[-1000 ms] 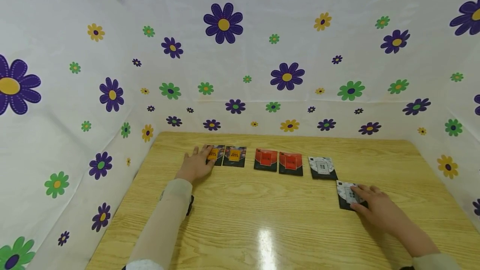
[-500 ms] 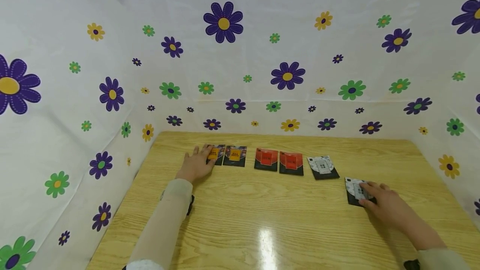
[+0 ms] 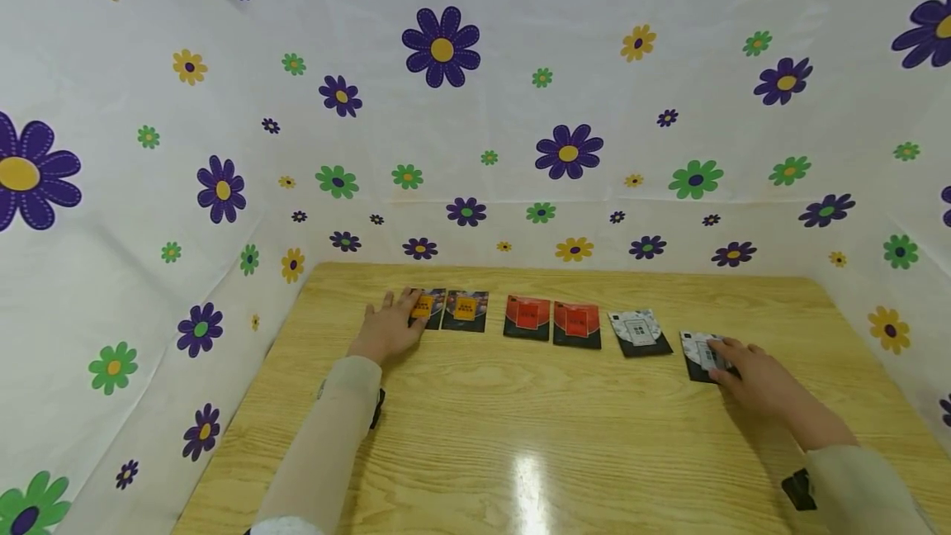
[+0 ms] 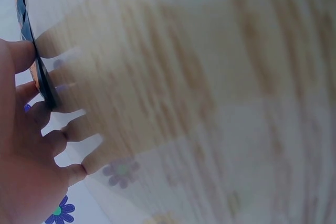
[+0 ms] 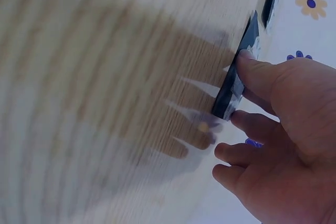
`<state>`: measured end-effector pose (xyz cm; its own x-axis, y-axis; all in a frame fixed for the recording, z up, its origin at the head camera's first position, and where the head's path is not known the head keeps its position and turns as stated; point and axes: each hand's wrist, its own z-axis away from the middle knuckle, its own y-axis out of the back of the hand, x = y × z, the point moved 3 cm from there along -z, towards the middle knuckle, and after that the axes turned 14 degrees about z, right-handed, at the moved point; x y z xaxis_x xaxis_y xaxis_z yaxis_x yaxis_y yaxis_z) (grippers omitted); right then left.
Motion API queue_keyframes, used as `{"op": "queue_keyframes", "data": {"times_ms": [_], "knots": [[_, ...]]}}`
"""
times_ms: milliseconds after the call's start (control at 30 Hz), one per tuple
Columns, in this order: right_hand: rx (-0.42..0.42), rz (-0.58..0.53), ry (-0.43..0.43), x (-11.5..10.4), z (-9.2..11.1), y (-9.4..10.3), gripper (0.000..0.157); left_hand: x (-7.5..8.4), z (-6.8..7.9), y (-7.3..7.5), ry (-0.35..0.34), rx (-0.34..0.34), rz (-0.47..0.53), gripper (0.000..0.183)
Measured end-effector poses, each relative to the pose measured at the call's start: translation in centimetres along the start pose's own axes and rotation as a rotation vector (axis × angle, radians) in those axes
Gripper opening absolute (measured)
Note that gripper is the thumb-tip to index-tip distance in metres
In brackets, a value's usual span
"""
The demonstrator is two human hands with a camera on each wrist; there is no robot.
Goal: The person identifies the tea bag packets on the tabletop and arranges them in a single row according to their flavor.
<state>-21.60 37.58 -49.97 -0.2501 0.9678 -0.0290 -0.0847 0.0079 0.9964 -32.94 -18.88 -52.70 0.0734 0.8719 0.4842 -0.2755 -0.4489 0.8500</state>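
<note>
In the head view, a row of flat square packets lies across the back of the table. My left hand (image 3: 388, 327) rests with spread fingers on the left edge of a dark packet with a yellow label (image 3: 431, 309), which it partly covers. My right hand (image 3: 761, 382) holds a white-and-black packet (image 3: 697, 356) by its right side, thumb at the near part and fingers over the face. To its left lies another white-and-black packet (image 3: 641, 333), slightly turned. The right wrist view shows the thumb against the held packet (image 5: 226, 95) close to the tabletop.
A second yellow-label packet (image 3: 465, 311) and two red-and-black packets, one left (image 3: 527, 318) and one right (image 3: 576, 325), fill the middle of the row. White flower-printed sheeting (image 3: 505, 106) stands behind and beside the wooden table (image 3: 475, 419).
My right hand has moved the white-and-black packet right, then away from me, roughly level with the row. The other white-and-black packet has turned slightly. The left hand has stayed still.
</note>
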Motion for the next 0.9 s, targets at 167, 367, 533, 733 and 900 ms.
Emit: {"op": "queue_keyframes", "data": {"times_ms": [167, 367, 533, 733, 900], "knots": [[-0.003, -0.010, -0.001, 0.2, -0.9, 0.1, 0.054, 0.2, 0.0, 0.0, -0.001, 0.000, 0.000, 0.068], [0.002, 0.002, -0.004, 0.6, -1.8, 0.1, 0.053, 0.4, 0.0, 0.1, 0.001, 0.002, -0.007, 0.068], [-0.028, -0.007, -0.016, 0.6, -2.3, 0.3, 0.055, 0.3, -0.1, 0.1, -0.002, 0.002, -0.011, 0.068], [-0.041, -0.008, -0.028, 0.6, -2.7, 0.3, 0.056, 0.1, -0.2, 0.0, -0.001, 0.000, -0.003, 0.068], [-0.027, 0.002, -0.022, 0.5, -2.8, 0.4, 0.055, -0.1, -0.1, 0.1, 0.006, 0.008, 0.050, 0.067]]}}
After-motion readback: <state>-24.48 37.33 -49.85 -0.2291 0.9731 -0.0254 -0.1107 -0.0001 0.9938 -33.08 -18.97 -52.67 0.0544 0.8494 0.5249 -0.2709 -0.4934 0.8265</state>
